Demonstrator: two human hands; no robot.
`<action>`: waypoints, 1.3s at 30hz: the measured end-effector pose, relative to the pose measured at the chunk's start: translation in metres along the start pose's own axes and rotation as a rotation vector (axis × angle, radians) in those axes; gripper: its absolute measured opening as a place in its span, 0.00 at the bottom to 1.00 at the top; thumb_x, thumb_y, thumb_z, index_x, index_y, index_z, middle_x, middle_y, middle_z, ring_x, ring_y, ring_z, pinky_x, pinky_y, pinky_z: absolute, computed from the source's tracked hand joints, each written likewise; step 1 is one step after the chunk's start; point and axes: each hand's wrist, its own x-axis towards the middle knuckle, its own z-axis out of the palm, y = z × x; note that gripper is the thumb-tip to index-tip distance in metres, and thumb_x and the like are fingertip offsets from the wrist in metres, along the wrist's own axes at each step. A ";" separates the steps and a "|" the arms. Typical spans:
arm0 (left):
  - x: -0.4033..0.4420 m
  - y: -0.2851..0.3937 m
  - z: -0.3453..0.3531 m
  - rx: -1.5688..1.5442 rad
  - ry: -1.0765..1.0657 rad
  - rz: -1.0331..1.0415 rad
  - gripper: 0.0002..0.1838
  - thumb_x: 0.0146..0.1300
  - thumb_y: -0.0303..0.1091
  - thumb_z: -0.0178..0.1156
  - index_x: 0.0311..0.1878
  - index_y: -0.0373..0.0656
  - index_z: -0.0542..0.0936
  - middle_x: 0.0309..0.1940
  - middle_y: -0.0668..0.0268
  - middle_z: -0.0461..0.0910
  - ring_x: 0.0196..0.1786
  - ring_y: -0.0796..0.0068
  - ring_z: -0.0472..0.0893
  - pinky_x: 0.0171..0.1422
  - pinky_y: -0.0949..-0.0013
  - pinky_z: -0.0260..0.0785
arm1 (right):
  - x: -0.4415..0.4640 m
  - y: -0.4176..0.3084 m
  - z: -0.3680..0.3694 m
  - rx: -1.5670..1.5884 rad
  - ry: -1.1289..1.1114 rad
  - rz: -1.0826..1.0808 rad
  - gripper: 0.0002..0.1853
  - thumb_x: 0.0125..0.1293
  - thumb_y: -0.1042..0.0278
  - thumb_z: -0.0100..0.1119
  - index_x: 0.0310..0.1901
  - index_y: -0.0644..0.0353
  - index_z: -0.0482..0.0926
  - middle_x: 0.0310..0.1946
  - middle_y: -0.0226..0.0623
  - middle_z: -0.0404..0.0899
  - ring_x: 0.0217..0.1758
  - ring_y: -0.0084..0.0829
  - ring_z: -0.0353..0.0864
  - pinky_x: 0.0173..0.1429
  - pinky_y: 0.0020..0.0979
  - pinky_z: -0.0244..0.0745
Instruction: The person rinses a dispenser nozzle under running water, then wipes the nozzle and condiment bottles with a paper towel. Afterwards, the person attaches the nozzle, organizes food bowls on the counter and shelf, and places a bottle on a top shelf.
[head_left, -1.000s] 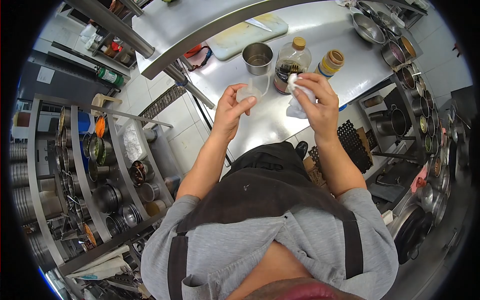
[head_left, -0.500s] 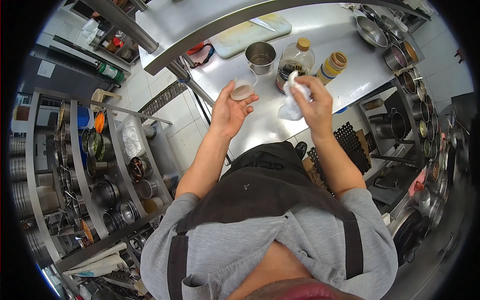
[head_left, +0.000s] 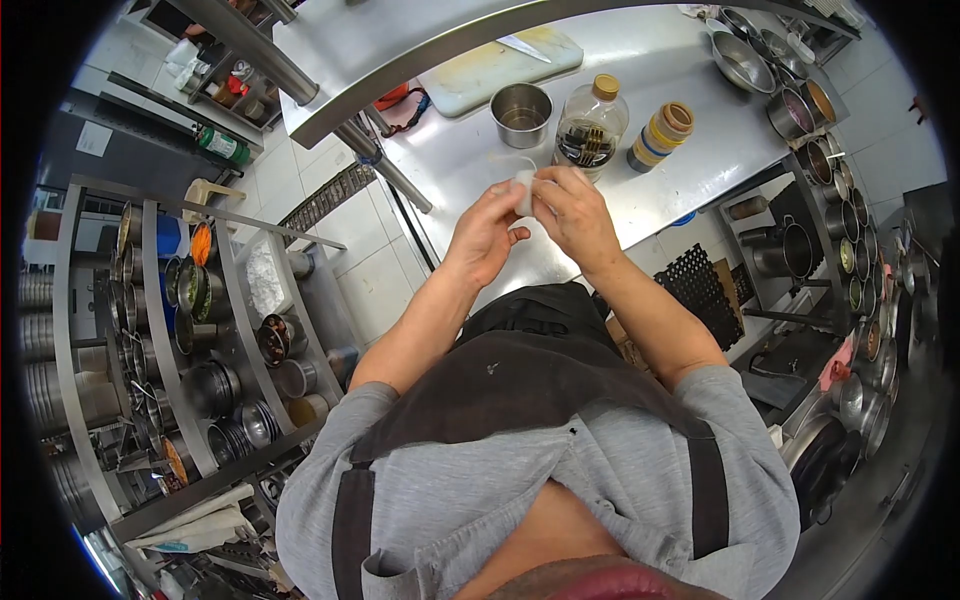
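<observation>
My left hand [head_left: 487, 228] closes round a small translucent plastic cup [head_left: 524, 193], tipped on its side above the steel table. Its hinged-looking clear lid seems to stick out beyond it, but the edge is faint. My right hand [head_left: 577, 215] meets the cup from the other side, fingers bent at its mouth. The white cloth or paper wad seen in that hand earlier is now mostly hidden by fingers and cup. Just beyond stand a glass bottle [head_left: 590, 135] with a gold cap and dark contents, a yellow-banded jar [head_left: 660, 137] and a steel pot [head_left: 521, 113].
A white cutting board [head_left: 500, 72] with a knife [head_left: 523, 48] lies at the back. Bowls and pans [head_left: 742, 62] crowd the table's right end. An overhead steel shelf edge [head_left: 400, 75] crosses above. At left is a rack [head_left: 225, 330] of pots.
Both hands have come together. The right hand has moved left with the white wad to the cup, and the left hand has moved right and turned the cup on its side.
</observation>
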 end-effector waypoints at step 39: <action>0.020 -0.038 0.039 0.681 -0.265 -0.001 0.17 0.63 0.34 0.66 0.51 0.37 0.78 0.41 0.69 0.81 0.44 0.81 0.78 0.49 0.76 0.69 | -0.074 0.027 -0.061 1.156 0.193 0.857 0.29 0.55 0.87 0.51 0.62 0.70 0.69 0.54 0.42 0.77 0.56 0.30 0.77 0.61 0.28 0.71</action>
